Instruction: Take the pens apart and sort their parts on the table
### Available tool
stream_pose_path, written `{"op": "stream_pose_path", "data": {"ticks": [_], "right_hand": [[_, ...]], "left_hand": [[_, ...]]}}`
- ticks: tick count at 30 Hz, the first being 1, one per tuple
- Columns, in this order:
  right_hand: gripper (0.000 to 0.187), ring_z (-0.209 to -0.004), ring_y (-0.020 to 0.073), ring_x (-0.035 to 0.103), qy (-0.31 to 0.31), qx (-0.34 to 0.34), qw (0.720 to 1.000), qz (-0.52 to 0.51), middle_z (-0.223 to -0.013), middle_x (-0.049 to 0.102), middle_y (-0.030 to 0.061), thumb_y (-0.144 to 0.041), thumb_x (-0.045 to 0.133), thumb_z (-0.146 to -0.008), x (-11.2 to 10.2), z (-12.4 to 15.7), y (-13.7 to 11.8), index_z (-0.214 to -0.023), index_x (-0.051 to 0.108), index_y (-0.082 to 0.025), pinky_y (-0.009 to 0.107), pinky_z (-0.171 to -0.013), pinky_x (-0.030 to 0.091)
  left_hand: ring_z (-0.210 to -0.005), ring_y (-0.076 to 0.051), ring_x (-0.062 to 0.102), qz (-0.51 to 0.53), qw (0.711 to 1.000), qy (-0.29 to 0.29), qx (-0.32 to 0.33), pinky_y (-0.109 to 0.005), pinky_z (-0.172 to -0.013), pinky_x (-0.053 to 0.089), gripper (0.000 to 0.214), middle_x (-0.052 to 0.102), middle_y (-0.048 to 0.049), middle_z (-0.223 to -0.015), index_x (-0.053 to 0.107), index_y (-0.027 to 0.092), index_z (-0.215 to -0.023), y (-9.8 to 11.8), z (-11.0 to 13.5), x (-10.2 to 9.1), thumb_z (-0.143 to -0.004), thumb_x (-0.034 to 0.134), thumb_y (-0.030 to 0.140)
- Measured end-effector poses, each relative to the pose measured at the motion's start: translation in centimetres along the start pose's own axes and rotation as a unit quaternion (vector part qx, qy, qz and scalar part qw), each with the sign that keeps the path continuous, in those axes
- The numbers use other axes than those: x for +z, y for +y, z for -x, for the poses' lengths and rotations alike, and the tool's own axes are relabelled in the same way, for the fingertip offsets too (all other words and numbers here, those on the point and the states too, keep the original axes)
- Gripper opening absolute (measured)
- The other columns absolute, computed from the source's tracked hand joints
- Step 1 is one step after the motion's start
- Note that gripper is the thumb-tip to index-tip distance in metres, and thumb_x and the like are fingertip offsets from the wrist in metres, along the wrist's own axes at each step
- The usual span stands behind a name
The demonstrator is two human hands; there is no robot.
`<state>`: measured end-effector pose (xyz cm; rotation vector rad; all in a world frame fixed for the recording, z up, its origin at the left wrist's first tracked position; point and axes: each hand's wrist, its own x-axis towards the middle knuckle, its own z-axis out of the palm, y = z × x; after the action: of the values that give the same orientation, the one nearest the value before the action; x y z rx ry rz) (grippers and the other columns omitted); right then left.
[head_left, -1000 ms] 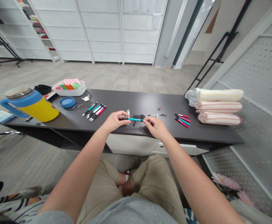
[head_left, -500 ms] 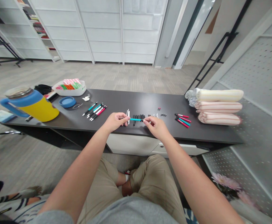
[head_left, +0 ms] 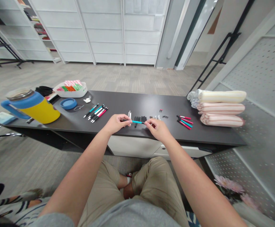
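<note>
A teal pen barrel [head_left: 137, 122] with dark ends lies level between my hands, just above the tabletop. My left hand [head_left: 117, 123] pinches its left end, and my right hand [head_left: 158, 128] pinches the right end, where the fingertips hide the tip. Behind the barrel lie several black pen grips [head_left: 140, 118] in a row. Thin white refills [head_left: 129, 114] lie beside my left fingertips. Small metal springs [head_left: 165, 116] and two tiny red pieces [head_left: 161, 110] rest beyond my right hand.
Several pens [head_left: 97, 113] lie to the left, and red and teal barrels [head_left: 185, 121] to the right. A yellow and blue jug [head_left: 37, 107], a blue lid [head_left: 68, 103] and a white basket [head_left: 72, 93] stand far left. Rolled towels [head_left: 222, 108] are stacked at the right end of the dark table [head_left: 137, 99].
Both hands stay nearly in place, still pinching the teal barrel at its two ends. The barrel's right end sits very slightly lower.
</note>
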<state>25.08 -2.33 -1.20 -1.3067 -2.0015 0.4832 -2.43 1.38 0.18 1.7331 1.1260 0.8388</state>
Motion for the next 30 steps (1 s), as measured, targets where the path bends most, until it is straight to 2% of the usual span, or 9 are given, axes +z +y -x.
{"op": "stream_pose_path", "data": {"ticks": [3, 7, 12, 16, 19, 21, 24, 26, 30], "right_hand": [[0.021, -0.065, 0.0163, 0.060, 0.002, 0.020, 1.000, -0.023, -0.087, 0.077, 0.0029, -0.041, 0.062, -0.098, 0.19, 0.04, 0.21, -0.098, 0.075, -0.024, 0.029, -0.064, 0.045], [0.023, -0.061, 0.0141, 0.059, -0.006, 0.051, 0.998, -0.040, -0.090, 0.078, 0.0019, -0.044, 0.067, -0.095, 0.15, 0.07, 0.05, -0.103, 0.075, -0.024, 0.028, -0.060, 0.044], [0.030, -0.059, 0.0149, 0.058, -0.015, 0.032, 0.999, -0.016, -0.074, 0.074, 0.0004, -0.042, 0.056, -0.102, -0.08, 0.09, -0.19, -0.090, 0.076, -0.024, 0.028, -0.060, 0.040], [0.020, -0.062, 0.0149, 0.061, -0.007, 0.042, 0.998, -0.047, -0.088, 0.078, 0.0016, -0.040, 0.065, -0.097, 0.18, 0.13, 0.13, -0.102, 0.074, -0.024, 0.028, -0.061, 0.045], [0.025, -0.062, 0.0148, 0.061, -0.005, 0.057, 0.997, -0.054, -0.095, 0.080, 0.0030, -0.043, 0.068, -0.094, 0.29, 0.09, 0.18, -0.108, 0.074, -0.024, 0.028, -0.061, 0.047], [0.027, -0.061, 0.0150, 0.061, -0.013, 0.054, 0.997, -0.049, -0.093, 0.080, 0.0026, -0.045, 0.063, -0.097, 0.20, 0.05, 0.07, -0.109, 0.075, -0.024, 0.029, -0.061, 0.046], [0.029, -0.060, 0.0154, 0.059, -0.020, 0.034, 0.999, -0.027, -0.081, 0.078, 0.0017, -0.044, 0.056, -0.102, 0.05, 0.02, -0.02, -0.096, 0.077, -0.025, 0.029, -0.060, 0.043], [0.026, -0.060, 0.0155, 0.059, -0.018, 0.029, 0.999, -0.029, -0.080, 0.077, 0.0016, -0.042, 0.058, -0.100, 0.07, 0.02, 0.07, -0.094, 0.077, -0.025, 0.029, -0.060, 0.043], [0.020, -0.062, 0.0150, 0.061, -0.010, 0.051, 0.997, -0.056, -0.090, 0.079, 0.0025, -0.040, 0.068, -0.094, 0.30, 0.05, 0.27, -0.103, 0.075, -0.024, 0.028, -0.061, 0.046]], "left_hand": [[-0.065, -0.014, 0.065, -0.001, 1.000, 0.002, -0.009, -0.024, -0.060, 0.049, 0.036, 0.078, -0.0057, -0.080, 0.078, 0.018, -0.096, -0.02, 0.00, 0.00, -0.082, 0.079, 0.052], [-0.067, -0.014, 0.065, -0.010, 1.000, 0.001, -0.007, -0.024, -0.061, 0.049, 0.036, 0.078, -0.0057, -0.080, 0.078, 0.018, -0.095, -0.06, -0.02, -0.04, -0.084, 0.077, 0.052], [-0.066, -0.013, 0.065, -0.016, 1.000, 0.002, -0.006, -0.023, -0.061, 0.048, 0.034, 0.078, -0.0050, -0.080, 0.078, 0.019, -0.096, -0.07, 0.02, -0.08, -0.085, 0.076, 0.051], [-0.065, -0.014, 0.065, -0.018, 1.000, 0.002, -0.008, -0.023, -0.060, 0.048, 0.034, 0.078, -0.0052, -0.079, 0.079, 0.018, -0.095, -0.03, 0.04, -0.07, -0.084, 0.077, 0.051], [-0.065, -0.014, 0.065, -0.018, 1.000, 0.005, -0.011, -0.023, -0.059, 0.048, 0.035, 0.078, -0.0056, -0.079, 0.078, 0.018, -0.095, 0.02, 0.05, -0.03, -0.084, 0.077, 0.051], [-0.065, -0.014, 0.065, -0.015, 1.000, 0.007, -0.014, -0.023, -0.059, 0.048, 0.035, 0.078, -0.0056, -0.078, 0.078, 0.018, -0.096, 0.05, 0.06, 0.00, -0.084, 0.077, 0.052], [-0.064, -0.014, 0.065, -0.011, 1.000, 0.008, -0.014, -0.023, -0.058, 0.048, 0.035, 0.078, -0.0054, -0.077, 0.079, 0.019, -0.095, 0.02, 0.05, 0.03, -0.084, 0.077, 0.052], [-0.064, -0.014, 0.065, -0.014, 1.000, 0.007, -0.012, -0.023, -0.058, 0.048, 0.035, 0.078, -0.0053, -0.077, 0.079, 0.019, -0.095, -0.02, 0.02, 0.02, -0.083, 0.077, 0.052], [-0.064, -0.014, 0.066, -0.013, 1.000, 0.006, -0.014, -0.023, -0.059, 0.049, 0.036, 0.077, -0.0053, -0.077, 0.078, 0.018, -0.094, -0.09, -0.04, 0.00, -0.083, 0.078, 0.052]]}}
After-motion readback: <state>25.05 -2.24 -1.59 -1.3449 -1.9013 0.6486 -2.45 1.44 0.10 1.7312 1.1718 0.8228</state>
